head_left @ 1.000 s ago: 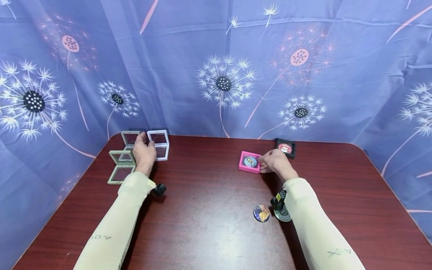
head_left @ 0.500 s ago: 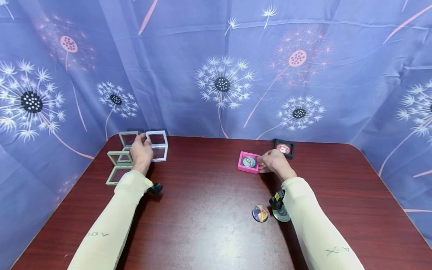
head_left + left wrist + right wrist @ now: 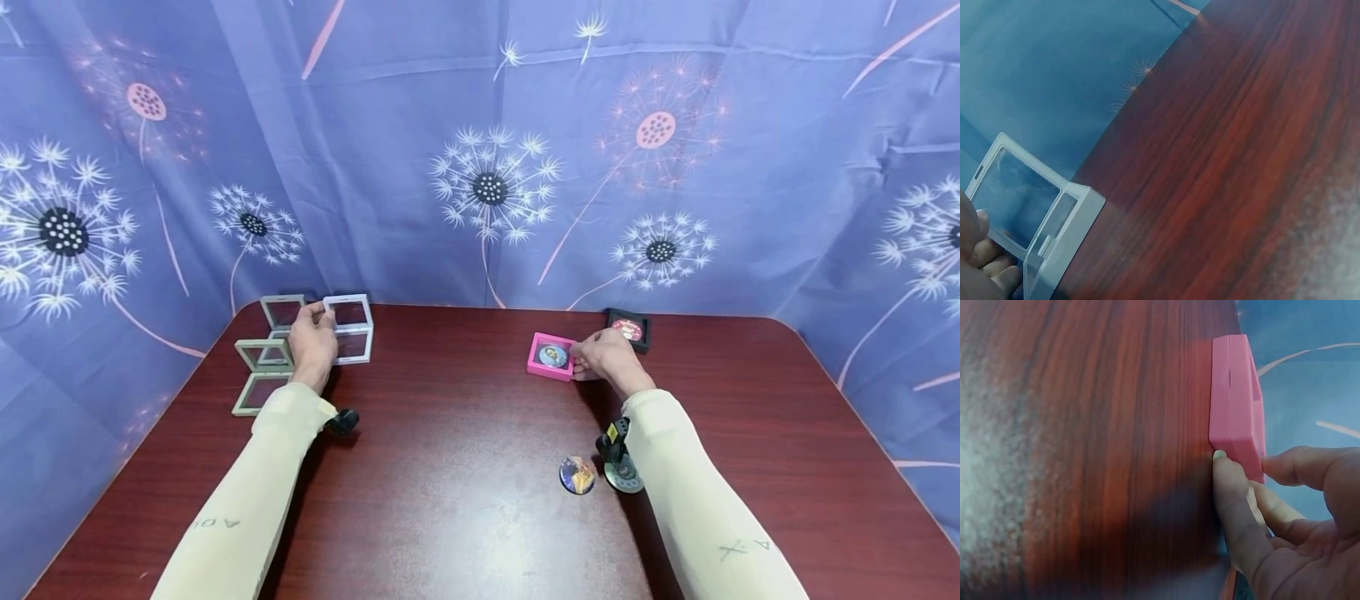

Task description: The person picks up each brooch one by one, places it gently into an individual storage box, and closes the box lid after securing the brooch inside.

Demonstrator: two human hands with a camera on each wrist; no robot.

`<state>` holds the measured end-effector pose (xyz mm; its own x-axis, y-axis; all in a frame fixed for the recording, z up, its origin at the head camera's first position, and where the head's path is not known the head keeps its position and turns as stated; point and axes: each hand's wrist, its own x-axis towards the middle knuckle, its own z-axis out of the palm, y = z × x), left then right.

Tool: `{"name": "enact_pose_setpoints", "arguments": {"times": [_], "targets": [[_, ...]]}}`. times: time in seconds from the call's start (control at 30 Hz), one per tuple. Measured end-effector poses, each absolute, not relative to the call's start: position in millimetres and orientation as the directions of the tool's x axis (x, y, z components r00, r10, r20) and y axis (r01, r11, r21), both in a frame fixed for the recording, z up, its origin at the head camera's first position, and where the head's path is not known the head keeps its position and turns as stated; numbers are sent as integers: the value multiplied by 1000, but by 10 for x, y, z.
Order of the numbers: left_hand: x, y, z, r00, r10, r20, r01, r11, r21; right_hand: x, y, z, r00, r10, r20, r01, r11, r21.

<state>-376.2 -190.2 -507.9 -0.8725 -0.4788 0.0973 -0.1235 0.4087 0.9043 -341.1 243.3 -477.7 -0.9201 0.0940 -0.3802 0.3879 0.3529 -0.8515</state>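
My left hand (image 3: 313,343) is at the left edge of a white display frame (image 3: 352,361) that stands hinged open at the back left. In the left wrist view its curled fingers and thumb pinch the edge of this white frame (image 3: 1079,234). At the back right my right hand (image 3: 611,362) pinches the right side of a closed pink display frame (image 3: 550,372), which has a round blue badge (image 3: 553,356) inside. The right wrist view shows the thumb on the face of the pink frame (image 3: 1232,394) and fingertips against its lower edge.
A pale green frame (image 3: 262,343) and a greyish frame (image 3: 282,297) stand open left of my left hand. A black frame (image 3: 641,342) with a red badge lies behind my right hand. Two loose round badges, one colourful (image 3: 577,475), one greenish (image 3: 624,477), lie near my right sleeve.
The view shifts slightly. My left hand and the white frame have moved a little toward me; my right hand stays at the pink frame, which shows hardly any movement.
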Motion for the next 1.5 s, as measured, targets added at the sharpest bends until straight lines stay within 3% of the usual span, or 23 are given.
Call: {"name": "enact_pose_setpoints", "arguments": {"times": [0.27,0.57,1.03,1.5], "targets": [[-3752,-1890,-5103,-862,-496,105,-80,337,938,-3442,2440,-4785,-928,106,-357,371,359,-856],[-3711,-1893,-5114,-878,-456,145,-42,375,926,-3449,2416,-4774,-925,107,-366,380,338,-861],[-3693,-1871,-5199,-897,-412,159,23,316,948,-3453,2410,-4771,-923,101,-371,383,331,-862],[-3599,-1764,-5231,-951,-267,153,98,209,973,-3534,2450,-4816,-915,135,-381,403,359,-842]]}}
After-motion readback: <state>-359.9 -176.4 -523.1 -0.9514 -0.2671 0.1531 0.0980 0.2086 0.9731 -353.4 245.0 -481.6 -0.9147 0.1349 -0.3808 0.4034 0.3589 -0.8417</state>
